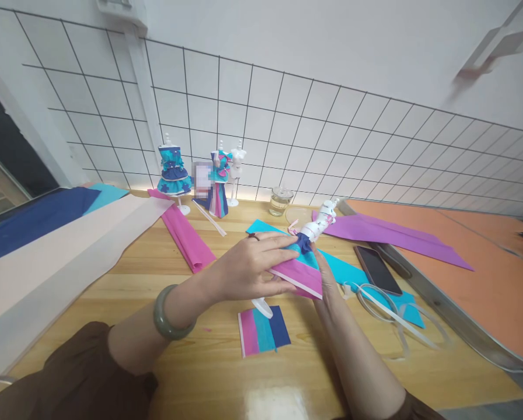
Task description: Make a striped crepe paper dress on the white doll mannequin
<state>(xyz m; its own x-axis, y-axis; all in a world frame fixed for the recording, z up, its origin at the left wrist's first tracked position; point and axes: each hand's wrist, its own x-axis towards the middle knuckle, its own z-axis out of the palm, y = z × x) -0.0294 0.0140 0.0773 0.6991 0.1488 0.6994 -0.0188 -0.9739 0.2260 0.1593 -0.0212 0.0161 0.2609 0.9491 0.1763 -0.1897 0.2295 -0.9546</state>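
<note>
A small white dress form [317, 227] with a floral top is tilted between my hands, its neck toward the upper right. Around its waist sits a skirt [303, 274] banded in navy, turquoise and pink with a white hem. My left hand [261, 262] is closed on the skirt's left side, fingers laid across it. From the right, my right hand [325, 277] wraps the dress form and skirt, its fingers mostly hidden behind the fabric. The form's white round base [262, 307] shows below my left hand. A striped pink, turquoise and navy piece [264, 331] lies on the table beneath.
Two dressed forms [174, 169] [220, 181] and a bare form [237, 166] stand by the wall grid. Nearby are a glass [280, 201], a phone [377, 269], curled white ribbon [393, 312], a turquoise strip [344, 266], a magenta strip [185, 236] and a purple sheet [397, 236].
</note>
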